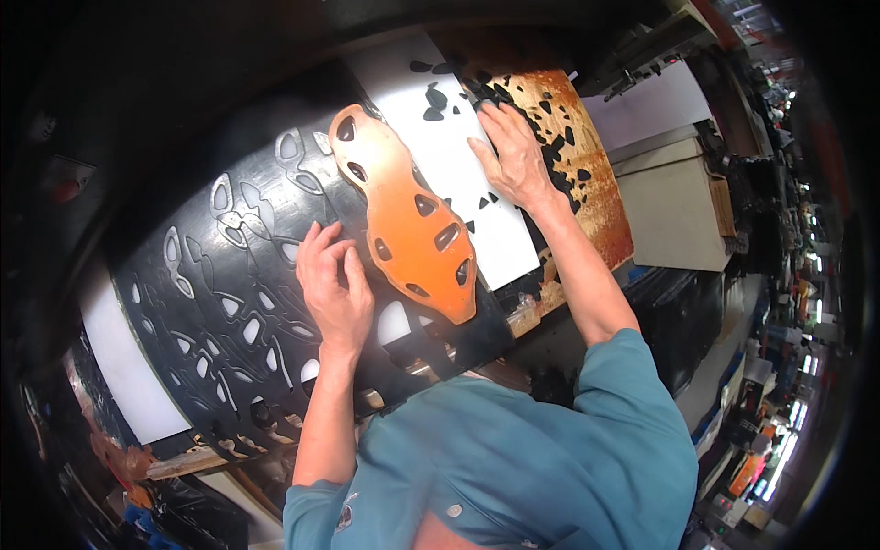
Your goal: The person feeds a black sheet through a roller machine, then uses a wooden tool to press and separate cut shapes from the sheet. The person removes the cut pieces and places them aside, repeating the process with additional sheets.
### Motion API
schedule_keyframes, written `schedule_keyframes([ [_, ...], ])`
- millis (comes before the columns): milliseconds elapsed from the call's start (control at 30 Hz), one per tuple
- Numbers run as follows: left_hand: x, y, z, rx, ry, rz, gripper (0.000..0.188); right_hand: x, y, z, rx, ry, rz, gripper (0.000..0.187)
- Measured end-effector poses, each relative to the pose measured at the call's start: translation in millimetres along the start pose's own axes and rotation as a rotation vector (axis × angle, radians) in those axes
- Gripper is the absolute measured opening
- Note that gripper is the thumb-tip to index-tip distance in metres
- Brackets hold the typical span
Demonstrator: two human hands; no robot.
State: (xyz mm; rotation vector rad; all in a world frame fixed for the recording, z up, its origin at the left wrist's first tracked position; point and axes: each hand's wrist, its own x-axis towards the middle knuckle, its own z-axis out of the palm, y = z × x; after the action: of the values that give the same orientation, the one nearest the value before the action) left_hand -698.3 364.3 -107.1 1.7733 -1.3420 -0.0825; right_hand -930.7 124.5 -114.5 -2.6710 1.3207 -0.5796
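Note:
An orange, wavy-edged plate with several cutouts (pixel 408 234), which looks like a cutting die, lies on a black sheet (pixel 211 284) and reaches toward the white board (pixel 477 197). Beside its left edge is my left hand (pixel 335 289), apart from it, fingers loosely bent and holding nothing I can see. My right hand (pixel 515 156) lies stretched out over the right edge of the white board, its fingertips among small black scraps (pixel 435 99). Curved shapes are cut through the black sheet, with pale surface showing through several of the holes.
Right of the white board, a rusty brown board (pixel 596 197) carries many black scraps. Beyond it stands a beige box (pixel 669 206). Another white board (pixel 133 367) shows past the black sheet's left end. A wooden table edge (pixel 188 461) runs along the near left side.

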Motion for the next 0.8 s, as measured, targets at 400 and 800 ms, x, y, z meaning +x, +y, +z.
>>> schedule_keyframes([
  [400,0.3,-1.6,0.2,-0.013,0.010,0.001,0.011,57.9,24.2,23.6,-0.028,-0.143,0.139,0.055],
  [800,3.0,-0.4,1.5,-0.061,0.099,-0.014,0.015,-89.5,-146.5,-17.3,0.250,-0.130,-0.089,0.108],
])
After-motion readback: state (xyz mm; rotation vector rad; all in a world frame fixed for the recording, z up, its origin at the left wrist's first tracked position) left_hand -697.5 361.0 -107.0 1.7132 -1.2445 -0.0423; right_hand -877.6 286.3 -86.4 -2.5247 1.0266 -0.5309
